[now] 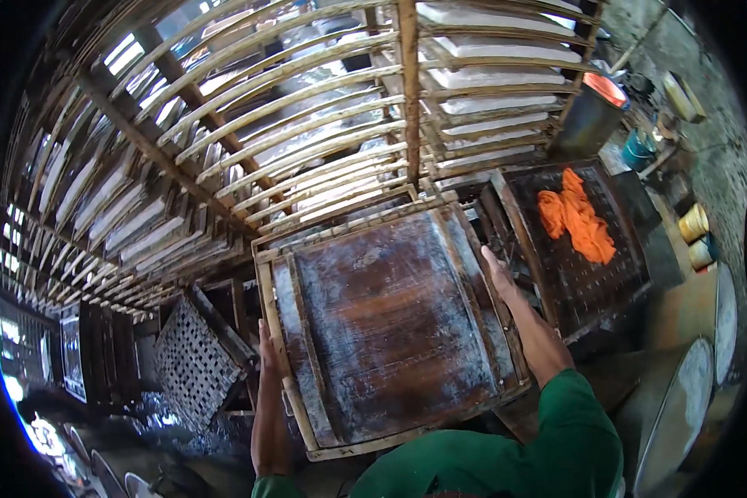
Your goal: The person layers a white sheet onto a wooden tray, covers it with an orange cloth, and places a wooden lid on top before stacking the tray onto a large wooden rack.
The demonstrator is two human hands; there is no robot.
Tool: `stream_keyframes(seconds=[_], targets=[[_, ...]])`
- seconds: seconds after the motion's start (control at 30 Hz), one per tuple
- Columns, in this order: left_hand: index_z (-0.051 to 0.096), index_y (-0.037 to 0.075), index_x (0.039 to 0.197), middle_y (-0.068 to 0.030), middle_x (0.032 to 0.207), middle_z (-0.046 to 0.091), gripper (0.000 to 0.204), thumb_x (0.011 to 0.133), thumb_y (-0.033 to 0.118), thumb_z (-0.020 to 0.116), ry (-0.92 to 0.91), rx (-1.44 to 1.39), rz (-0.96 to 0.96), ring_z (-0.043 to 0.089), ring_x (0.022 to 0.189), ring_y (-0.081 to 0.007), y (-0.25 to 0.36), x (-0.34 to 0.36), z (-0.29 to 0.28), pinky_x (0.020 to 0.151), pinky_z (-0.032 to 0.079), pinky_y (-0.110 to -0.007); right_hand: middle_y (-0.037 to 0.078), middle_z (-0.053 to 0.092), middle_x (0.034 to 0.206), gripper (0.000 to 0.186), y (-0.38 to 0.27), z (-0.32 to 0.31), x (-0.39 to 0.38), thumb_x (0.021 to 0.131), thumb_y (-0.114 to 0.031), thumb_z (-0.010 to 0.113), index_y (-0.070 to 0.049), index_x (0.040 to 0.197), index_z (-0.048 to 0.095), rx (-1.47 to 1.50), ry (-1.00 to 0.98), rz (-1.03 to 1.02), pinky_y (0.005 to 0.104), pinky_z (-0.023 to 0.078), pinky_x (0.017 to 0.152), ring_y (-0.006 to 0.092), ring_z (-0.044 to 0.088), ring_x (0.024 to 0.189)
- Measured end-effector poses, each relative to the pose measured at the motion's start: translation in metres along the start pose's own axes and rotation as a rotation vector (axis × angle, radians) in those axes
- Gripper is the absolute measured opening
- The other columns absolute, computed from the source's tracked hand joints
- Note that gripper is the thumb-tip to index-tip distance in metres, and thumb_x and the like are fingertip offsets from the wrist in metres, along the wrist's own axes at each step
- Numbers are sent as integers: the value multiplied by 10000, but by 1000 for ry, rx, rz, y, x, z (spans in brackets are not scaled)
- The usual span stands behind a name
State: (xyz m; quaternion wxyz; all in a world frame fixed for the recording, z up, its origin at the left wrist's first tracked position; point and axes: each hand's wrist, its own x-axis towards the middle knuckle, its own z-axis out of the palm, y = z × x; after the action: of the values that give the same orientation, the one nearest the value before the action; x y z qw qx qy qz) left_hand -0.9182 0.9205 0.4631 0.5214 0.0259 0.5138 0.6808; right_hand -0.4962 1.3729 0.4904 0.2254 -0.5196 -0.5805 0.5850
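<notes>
In front of me is a large square wooden tray [382, 319], dark brown with pale, whitish wear, light wooden strips along its edges and two cross battens. My left hand [266, 353] presses along its left edge, fingers stretched upward beside the frame. Along the right edge lies my right hand [501, 278], its fingers also pointing away from me. The tray is gripped between the two hands; what is under it is hidden, and the far edge lies close to the slatted rack.
A bamboo slatted rack [332, 137] rises ahead, with white slabs [498, 79] on its right side. An orange cloth [579, 217] lies on a dark tray [519, 178]. At the left leans a woven panel [197, 353]. A teal bucket [639, 151] and large round drums [681, 407] stand at right.
</notes>
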Motion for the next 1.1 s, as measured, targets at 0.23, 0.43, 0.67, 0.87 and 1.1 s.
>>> stream_keyframes(seconds=[0.23,0.43,0.67,0.87,1.1], targets=[[666,76,1119,-38,841,650,641,973,657,437,328,-24,166,646,672,-168,-25,-2,-10,605,544,-304,107,601,1335,614,22,4,16,988,-461,561,69,1296,604,51,21,-145,309,388,1084,188,534,1256],[661,96,815,22,679,573,417,933,496,656,862,77,111,500,530,-60,-25,-15,11,471,381,-238,117,569,1351,820,45,-1,12,923,-690,466,10,1342,549,529,-98,193,397,378,1071,255,534,1231],[679,13,990,-47,849,677,335,960,346,666,913,501,462,618,779,-100,-40,-132,9,708,496,-264,167,711,954,795,85,-42,21,906,-709,486,28,1109,702,-158,378,52,378,511,821,287,667,898],[663,40,821,-43,708,645,346,947,361,642,958,387,265,607,596,-114,-77,-289,-85,538,448,-263,205,695,1143,561,23,-28,-50,987,-471,566,49,1174,657,-494,640,-340,364,510,947,315,665,1081],[625,82,847,-79,749,665,226,943,285,649,1178,-171,101,654,578,-181,-153,-415,-184,466,505,-284,75,696,1000,347,-35,114,-175,1004,-298,589,2,1160,663,-155,226,-542,282,537,718,164,670,880]])
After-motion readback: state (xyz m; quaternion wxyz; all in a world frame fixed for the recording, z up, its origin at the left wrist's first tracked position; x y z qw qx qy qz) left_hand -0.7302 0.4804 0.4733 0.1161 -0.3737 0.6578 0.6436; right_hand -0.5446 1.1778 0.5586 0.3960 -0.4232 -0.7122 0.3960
